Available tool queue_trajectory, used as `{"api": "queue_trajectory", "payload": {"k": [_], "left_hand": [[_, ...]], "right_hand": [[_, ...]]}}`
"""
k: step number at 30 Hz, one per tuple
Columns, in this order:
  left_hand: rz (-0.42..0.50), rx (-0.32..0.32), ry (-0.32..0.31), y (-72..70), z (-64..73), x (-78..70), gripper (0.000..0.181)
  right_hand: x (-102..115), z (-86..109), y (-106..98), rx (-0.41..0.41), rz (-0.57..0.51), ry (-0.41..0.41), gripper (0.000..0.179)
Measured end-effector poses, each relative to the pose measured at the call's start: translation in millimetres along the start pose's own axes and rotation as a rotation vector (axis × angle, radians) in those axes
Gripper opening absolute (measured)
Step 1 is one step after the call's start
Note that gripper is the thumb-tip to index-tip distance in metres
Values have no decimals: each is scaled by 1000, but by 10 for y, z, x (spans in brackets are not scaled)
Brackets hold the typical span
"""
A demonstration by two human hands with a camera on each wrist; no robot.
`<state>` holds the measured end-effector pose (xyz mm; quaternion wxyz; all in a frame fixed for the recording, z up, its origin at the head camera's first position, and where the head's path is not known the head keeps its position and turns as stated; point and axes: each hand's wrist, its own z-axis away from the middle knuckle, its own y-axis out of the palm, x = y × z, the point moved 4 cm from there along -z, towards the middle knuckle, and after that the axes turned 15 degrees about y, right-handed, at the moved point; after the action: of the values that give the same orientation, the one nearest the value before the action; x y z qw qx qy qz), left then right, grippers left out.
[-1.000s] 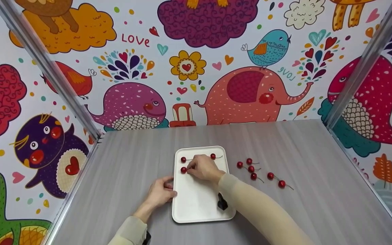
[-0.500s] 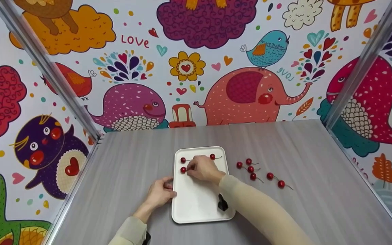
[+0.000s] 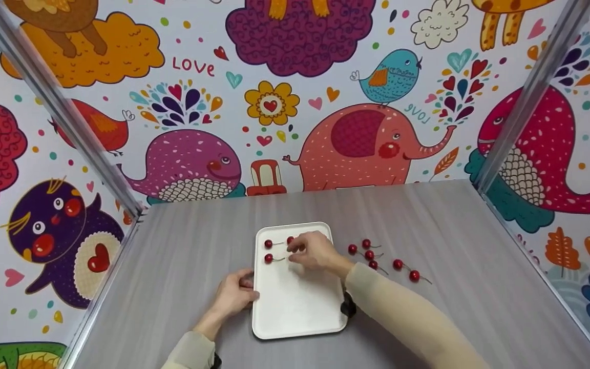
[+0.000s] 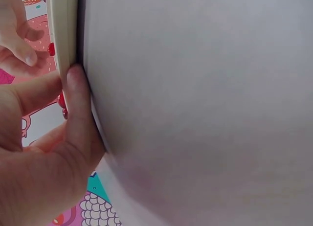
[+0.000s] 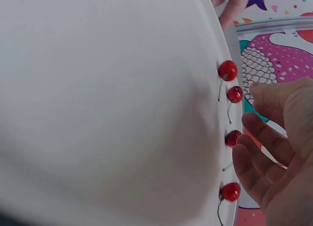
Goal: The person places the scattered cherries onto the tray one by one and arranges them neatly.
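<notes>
A white rectangular tray (image 3: pixel 300 307) lies on the table. My left hand (image 3: pixel 232 294) grips its left rim; in the left wrist view, the fingers (image 4: pixel 77 103) lie against the rim. Over the upper part of the tray is my right hand (image 3: pixel 316 251), its fingers loosely bent and holding nothing. Just left of its fingertips, a red cherry (image 3: pixel 268 258) lies with its stem pointing right. Another cherry (image 3: pixel 268 244) sits above it, and a third cherry (image 3: pixel 290 239) is partly covered by the hand. One more cherry (image 5: pixel 230 192) shows in the right wrist view.
Several loose cherries (image 3: pixel 369 254) with stems lie on the grey table (image 3: pixel 197 230) right of the tray, two of them farther right. Metal posts and a patterned wall (image 3: pixel 197 154) with cartoon animals bound the table at the back and sides.
My right hand has let go of the lower-left cherry's stem and drawn right, uncovering the stem. The left hand stays at the rim. The head view has shifted slightly.
</notes>
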<state>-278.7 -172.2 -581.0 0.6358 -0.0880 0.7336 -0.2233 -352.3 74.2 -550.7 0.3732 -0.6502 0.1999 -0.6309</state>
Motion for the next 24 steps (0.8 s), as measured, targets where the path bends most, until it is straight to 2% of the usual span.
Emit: {"api": "queue_trajectory", "payload": {"k": [5,8,12,18,24], "left_hand": [[13,-2,-4,6,11,15,70],[25,2,-10,8,9,12,69],[31,2,-13,7,13,18,69],[44,-1,-8,10,12,14,70],[28,-8,-12,15,7,-2,69]], "right_hand": [[-143,117,-174,2,-55,-78,22],[-241,197,-295,-10,-63,-86,22],[-369,298,-445,-21,-63,-66,22],[-629,462,-728,-48,-66,-83,21],[-961,626,-1038,-73,-58,-4,22]]}}
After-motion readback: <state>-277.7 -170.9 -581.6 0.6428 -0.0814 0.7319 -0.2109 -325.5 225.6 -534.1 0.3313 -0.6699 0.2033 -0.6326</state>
